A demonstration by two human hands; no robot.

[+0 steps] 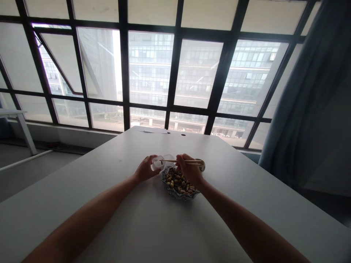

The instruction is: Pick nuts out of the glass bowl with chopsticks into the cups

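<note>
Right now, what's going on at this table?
A person's left hand holds a small, translucent plastic container at a white table. The right hand holds light wooden chopsticks, tips at the container. Nearer the person, a scalloped clear glass bowl holds brown nuts. A round, pale item with dark lettering sits partly behind the right hand.

There are two hands (pixel 144 169), two chopsticks (pixel 193 161), one glass bowl (pixel 181 197), nuts (pixel 175 179) too many to count, at least one small clear container (pixel 156 162), one round lettered object (pixel 202 166), two tables (pixel 131 223), one opened window pane (pixel 59 58).
</note>
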